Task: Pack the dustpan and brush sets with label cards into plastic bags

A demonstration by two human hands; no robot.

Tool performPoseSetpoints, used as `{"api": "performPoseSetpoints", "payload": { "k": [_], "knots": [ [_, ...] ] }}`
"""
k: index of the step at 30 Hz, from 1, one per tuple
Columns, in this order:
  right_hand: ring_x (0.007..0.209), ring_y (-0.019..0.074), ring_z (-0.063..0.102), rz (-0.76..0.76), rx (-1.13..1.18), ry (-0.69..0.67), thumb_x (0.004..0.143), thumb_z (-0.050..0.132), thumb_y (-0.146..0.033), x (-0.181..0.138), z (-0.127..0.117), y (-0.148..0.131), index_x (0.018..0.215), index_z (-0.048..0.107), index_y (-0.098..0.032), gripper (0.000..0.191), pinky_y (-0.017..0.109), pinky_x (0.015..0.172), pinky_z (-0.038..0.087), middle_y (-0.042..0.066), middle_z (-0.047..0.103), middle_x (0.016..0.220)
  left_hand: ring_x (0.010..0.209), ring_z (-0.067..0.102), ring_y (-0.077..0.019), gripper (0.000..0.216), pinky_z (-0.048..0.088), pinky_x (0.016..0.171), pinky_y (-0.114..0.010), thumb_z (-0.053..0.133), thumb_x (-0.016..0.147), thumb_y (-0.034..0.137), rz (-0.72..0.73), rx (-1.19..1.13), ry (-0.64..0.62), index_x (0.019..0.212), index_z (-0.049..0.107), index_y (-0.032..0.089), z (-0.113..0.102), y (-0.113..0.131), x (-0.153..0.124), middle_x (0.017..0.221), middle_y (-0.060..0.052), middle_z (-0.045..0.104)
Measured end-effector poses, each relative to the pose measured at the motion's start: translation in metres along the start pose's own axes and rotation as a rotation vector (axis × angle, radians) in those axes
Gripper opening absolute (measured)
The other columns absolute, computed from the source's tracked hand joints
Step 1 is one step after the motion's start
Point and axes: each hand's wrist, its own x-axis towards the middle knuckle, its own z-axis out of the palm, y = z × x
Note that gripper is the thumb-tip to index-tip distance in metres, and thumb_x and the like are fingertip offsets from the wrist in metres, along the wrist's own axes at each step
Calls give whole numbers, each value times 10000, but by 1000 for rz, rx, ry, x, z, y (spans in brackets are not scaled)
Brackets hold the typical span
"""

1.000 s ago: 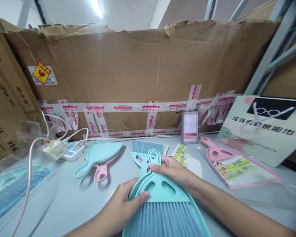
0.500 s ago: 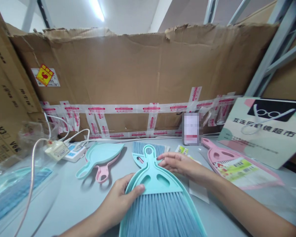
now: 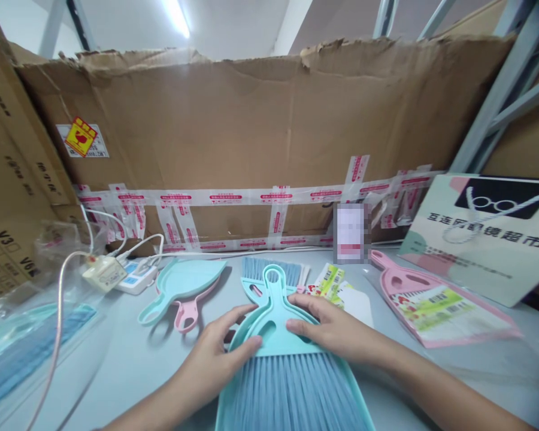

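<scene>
A turquoise hand brush (image 3: 291,383) with blue bristles lies nested in a matching dustpan (image 3: 358,383), handles pointing away from me. My left hand (image 3: 227,344) grips the left side of the pair, thumb on the brush head and fingers around the dustpan's edge. On the right side, my right hand (image 3: 330,326) holds the same pair, its thumb on the brush head near the handle. Just behind the handles lies another brush (image 3: 269,272) with blue bristles. Printed label cards (image 3: 330,284) lie beyond my right hand.
Left of centre, a turquoise dustpan (image 3: 191,278) rests over a pink one (image 3: 187,316). A bagged pink set (image 3: 413,287) lies right, before a paper bag (image 3: 485,239). Bagged blue brushes (image 3: 31,353), a cable (image 3: 59,311) and a power strip (image 3: 137,278) are left. A large carton (image 3: 251,131) stands behind.
My right hand has come down from beside the handle onto the brush and dustpan, its thumb now over the brush head. My left hand's fingers have shifted slightly along the edge.
</scene>
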Motion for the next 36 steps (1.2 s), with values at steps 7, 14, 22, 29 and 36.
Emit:
{"api": "performPoseSetpoints", "payload": {
  "k": [7, 14, 22, 29, 36],
  "knots": [
    [779, 191, 610, -151, -394, 68, 797, 452, -236, -5, 12, -9, 835, 627, -172, 190, 289, 702, 433, 60, 673, 839, 716, 637, -159, 257, 490, 636, -248, 544, 766, 272, 215, 367, 62, 1004, 620, 212, -1, 2, -1, 886, -20, 704],
    [758, 249, 653, -166, -784, 98, 835, 446, -236, -6, 19, -12, 981, 595, -137, 231, 297, 610, 420, 104, 690, 832, 366, 592, -172, 189, 370, 331, -217, 463, 800, 210, 618, 1007, 364, 811, 638, 139, 3, -1, -3, 474, -10, 637],
    [665, 272, 669, -149, -985, 59, 824, 477, -237, -6, 22, -20, 980, 595, -117, 230, 293, 493, 403, 100, 700, 731, 313, 556, -169, 185, 312, 304, -208, 423, 807, 193, 617, 1158, 295, 730, 586, 151, 3, 0, -4, 417, -6, 595],
    [674, 208, 652, -428, -949, 327, 756, 550, -180, -5, 28, -2, 818, 625, -155, 100, 272, 545, 439, 81, 696, 798, 590, 656, -195, 86, 423, 438, -234, 506, 784, 234, 339, 1000, 114, 817, 562, 178, 3, 7, -3, 704, -26, 679],
    [454, 191, 583, -719, -1194, 351, 752, 519, -86, -2, 38, 1, 918, 630, -32, 206, 295, 408, 374, 62, 639, 565, 422, 580, -176, 236, 361, 328, -244, 412, 747, 16, 649, 1227, 223, 920, 566, 64, 12, -5, -3, 561, -33, 613]
  ]
}}
